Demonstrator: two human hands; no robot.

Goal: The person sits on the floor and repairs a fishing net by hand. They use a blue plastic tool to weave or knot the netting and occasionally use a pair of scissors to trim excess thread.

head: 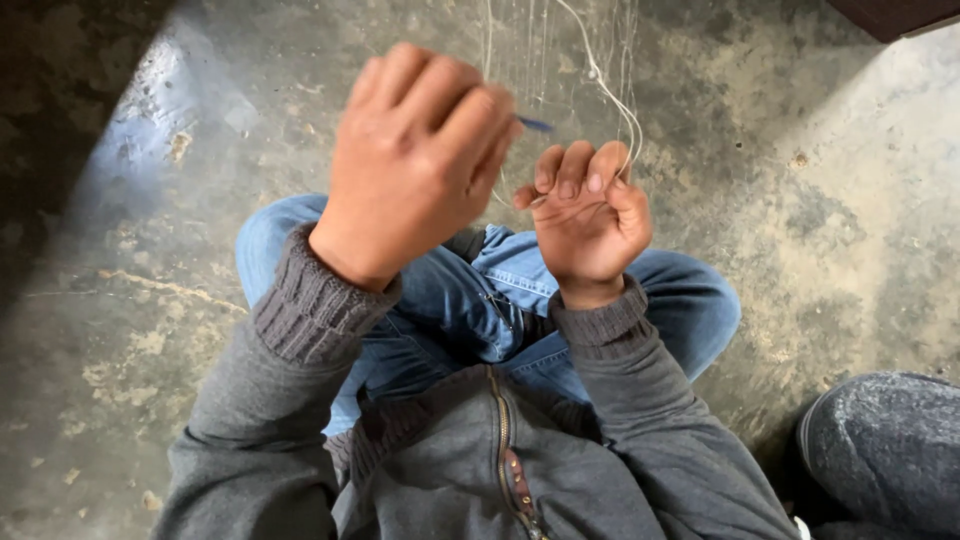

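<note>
Head view: my left hand (pixel 415 160) is curled shut, pinching a blue tool (pixel 535 124). My right hand (pixel 590 215) is half-closed, its fingers hooked around white threads (pixel 618 105) above my lap.

A bare, workshop-like space is suggested by a rough concrete floor (pixel 830 200), stained and chipped, on which a person is seated cross-legged. Thin white threads (pixel 560 40) are seen stretched above the floor's far edge.

One head-worn camera looks steeply down, close over the raised hands, lap and concrete floor (pixel 820 200).
</note>
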